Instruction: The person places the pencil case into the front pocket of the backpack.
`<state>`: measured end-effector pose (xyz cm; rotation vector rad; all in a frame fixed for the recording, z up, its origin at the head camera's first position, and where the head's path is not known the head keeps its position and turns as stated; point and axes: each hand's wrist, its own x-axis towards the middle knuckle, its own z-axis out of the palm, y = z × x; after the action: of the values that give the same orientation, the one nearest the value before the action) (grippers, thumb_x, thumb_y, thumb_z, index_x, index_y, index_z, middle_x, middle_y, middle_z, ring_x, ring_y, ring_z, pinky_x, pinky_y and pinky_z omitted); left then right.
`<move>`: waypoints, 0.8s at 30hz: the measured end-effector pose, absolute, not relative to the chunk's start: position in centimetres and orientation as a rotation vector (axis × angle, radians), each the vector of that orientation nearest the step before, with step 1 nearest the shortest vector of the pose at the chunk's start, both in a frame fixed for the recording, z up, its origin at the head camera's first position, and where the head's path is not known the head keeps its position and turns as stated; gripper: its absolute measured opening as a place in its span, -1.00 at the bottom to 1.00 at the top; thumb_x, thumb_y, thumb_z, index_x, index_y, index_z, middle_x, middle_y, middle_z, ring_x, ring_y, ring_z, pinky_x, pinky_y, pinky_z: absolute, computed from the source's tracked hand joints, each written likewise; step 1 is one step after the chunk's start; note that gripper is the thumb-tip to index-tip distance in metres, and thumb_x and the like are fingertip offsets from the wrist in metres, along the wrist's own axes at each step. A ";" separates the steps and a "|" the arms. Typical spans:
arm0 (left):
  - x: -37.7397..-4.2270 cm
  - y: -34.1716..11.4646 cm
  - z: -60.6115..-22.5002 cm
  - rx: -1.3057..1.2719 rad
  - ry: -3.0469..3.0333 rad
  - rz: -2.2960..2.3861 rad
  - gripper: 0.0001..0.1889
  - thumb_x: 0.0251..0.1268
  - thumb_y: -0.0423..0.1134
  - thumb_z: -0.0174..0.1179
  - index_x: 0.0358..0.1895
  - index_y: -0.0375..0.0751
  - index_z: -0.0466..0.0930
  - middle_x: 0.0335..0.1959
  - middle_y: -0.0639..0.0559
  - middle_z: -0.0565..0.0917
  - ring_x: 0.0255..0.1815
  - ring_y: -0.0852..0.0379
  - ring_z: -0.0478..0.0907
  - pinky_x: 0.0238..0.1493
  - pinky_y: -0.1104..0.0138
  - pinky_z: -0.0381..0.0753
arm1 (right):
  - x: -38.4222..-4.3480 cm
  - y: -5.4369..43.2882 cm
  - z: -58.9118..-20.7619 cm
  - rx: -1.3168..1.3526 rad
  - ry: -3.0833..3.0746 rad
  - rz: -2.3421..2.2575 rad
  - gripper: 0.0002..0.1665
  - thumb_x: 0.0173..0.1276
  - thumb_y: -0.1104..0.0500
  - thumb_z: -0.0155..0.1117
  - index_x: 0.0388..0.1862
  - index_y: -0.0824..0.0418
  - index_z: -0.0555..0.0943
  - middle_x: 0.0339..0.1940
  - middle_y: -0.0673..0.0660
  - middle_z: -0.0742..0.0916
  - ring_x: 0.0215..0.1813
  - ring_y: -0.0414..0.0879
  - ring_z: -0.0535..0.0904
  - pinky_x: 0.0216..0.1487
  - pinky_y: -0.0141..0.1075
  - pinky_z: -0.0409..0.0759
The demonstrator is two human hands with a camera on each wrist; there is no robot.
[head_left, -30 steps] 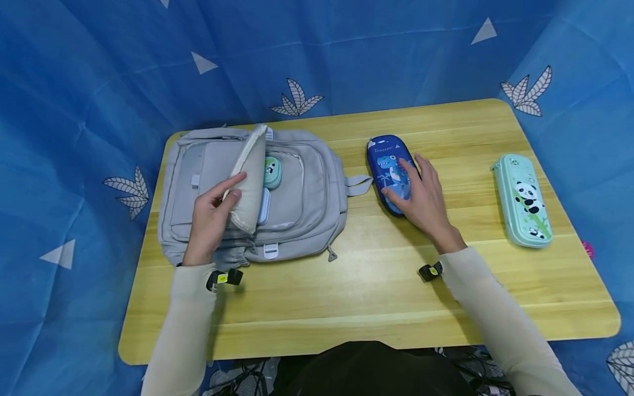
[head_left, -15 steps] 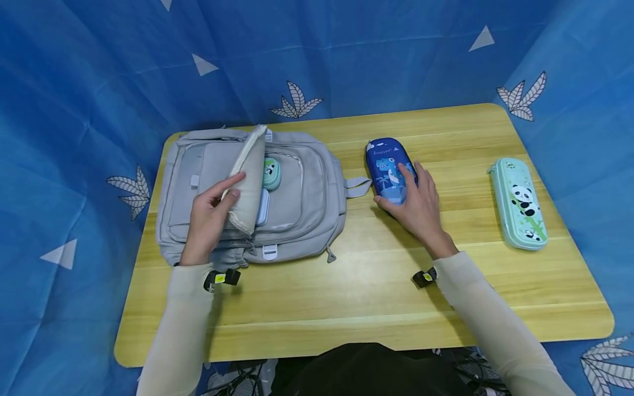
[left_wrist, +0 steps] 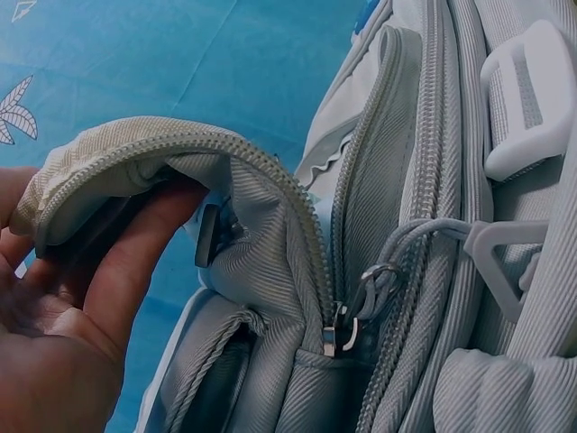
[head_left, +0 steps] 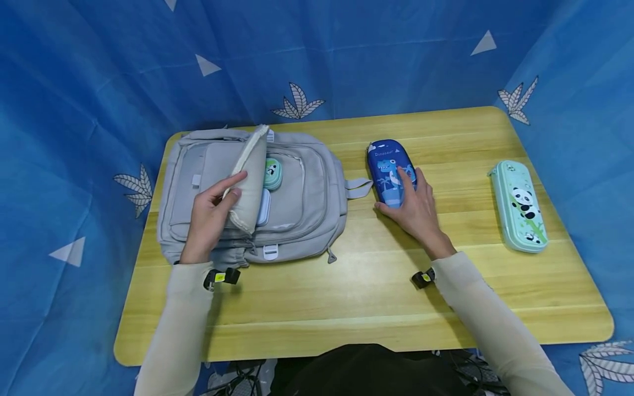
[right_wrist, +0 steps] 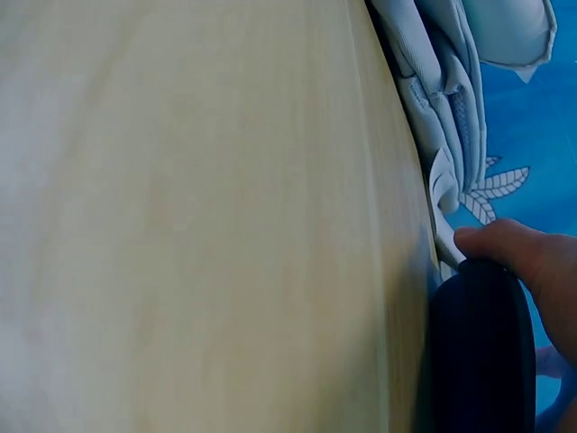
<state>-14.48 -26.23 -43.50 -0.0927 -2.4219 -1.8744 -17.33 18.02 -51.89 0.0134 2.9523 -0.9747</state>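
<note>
A grey backpack [head_left: 317, 220] lies on the table with its front pocket unzipped. My left hand [head_left: 203, 220] pinches the pocket flap [head_left: 252, 181] between thumb and fingers, folding it back; its zipper teeth [left_wrist: 261, 153] show in the left wrist view. In the pocket opening are a teal panda-face case [head_left: 272, 174] and a light blue flat item [head_left: 264, 208], partly hidden by the flap. Right of the backpack, a dark blue dinosaur pencil case [head_left: 388, 168] lies on the table. My right hand [head_left: 418, 212] grips its near end, thumb [right_wrist: 505, 244] at the end edge and fingers along the right side.
A mint green panda pencil case [head_left: 520, 206] lies at the table's right side. The backpack's top loop [head_left: 359, 188] reaches toward the dinosaur case. Blue patterned cloth [head_left: 376, 66] hangs behind the wooden table [head_left: 337, 308].
My right thumb has slid from the top of the dinosaur pencil case to its near edge, the hand shifting slightly toward me. My left hand keeps the flap folded back.
</note>
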 end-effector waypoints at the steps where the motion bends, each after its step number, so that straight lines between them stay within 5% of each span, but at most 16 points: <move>1: -14.5 -26.2 -43.5 -0.089 -2.422 -1.877 -0.62 0.70 -0.29 0.17 0.44 -0.07 0.69 0.52 -0.06 0.62 -0.34 0.20 0.36 -0.41 0.37 0.32 | -17.3 18.0 -51.9 0.016 2.951 -0.976 0.30 0.33 -0.23 0.57 0.85 0.07 0.06 0.80 0.51 -0.02 0.66 0.59 0.08 0.53 0.54 0.20; 6: -14.5 -26.2 -43.5 -0.074 -2.435 -1.867 -0.62 0.70 -0.28 0.17 0.44 -0.04 0.69 0.53 -0.04 0.62 -0.12 0.21 0.47 -0.34 0.37 0.35 | -17.4 18.2 -51.8 -0.017 2.976 -0.984 0.25 0.33 -0.20 0.59 0.81 0.13 0.15 0.81 0.47 0.03 0.62 0.56 0.13 0.51 0.49 0.23; 10: -14.5 -26.3 -43.6 -0.071 -2.445 -1.851 -0.62 0.70 -0.26 0.18 0.44 -0.03 0.70 0.51 -0.04 0.63 -0.48 0.15 0.20 -0.46 0.36 0.29 | -17.5 18.5 -51.8 -0.051 2.988 -0.987 0.24 0.33 -0.18 0.59 0.81 0.16 0.17 0.81 0.45 0.06 0.63 0.55 0.14 0.51 0.48 0.22; 13: -14.5 -26.4 -43.6 -0.076 -2.439 -1.859 -0.62 0.70 -0.26 0.18 0.43 -0.02 0.70 0.51 -0.04 0.63 -0.51 0.15 0.18 -0.48 0.36 0.27 | -17.7 18.7 -51.8 -0.065 2.991 -0.979 0.25 0.33 -0.19 0.59 0.81 0.19 0.17 0.81 0.44 0.07 0.64 0.53 0.13 0.52 0.48 0.22; 18: -14.5 -26.4 -43.7 -0.084 -2.428 -1.876 -0.61 0.70 -0.27 0.17 0.45 -0.04 0.69 0.53 -0.04 0.61 -0.08 0.16 0.48 -0.33 0.37 0.35 | -17.9 19.1 -51.4 -0.080 3.001 -0.943 0.28 0.33 -0.20 0.58 0.80 0.26 0.14 0.82 0.42 0.08 0.65 0.52 0.13 0.53 0.46 0.24; 24: -14.5 -26.3 -43.7 -0.087 -2.421 -1.884 -0.61 0.71 -0.28 0.16 0.45 -0.06 0.68 0.54 -0.04 0.60 0.21 0.20 0.50 -0.18 0.40 0.43 | -18.3 19.9 -50.9 -0.106 3.008 -0.911 0.26 0.34 -0.22 0.56 0.80 0.24 0.17 0.82 0.40 0.10 0.66 0.51 0.12 0.53 0.47 0.23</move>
<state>-14.49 -26.31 -43.69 -0.0872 -2.4212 -1.8844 -18.35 19.92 -50.89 -0.1065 3.0085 -0.9114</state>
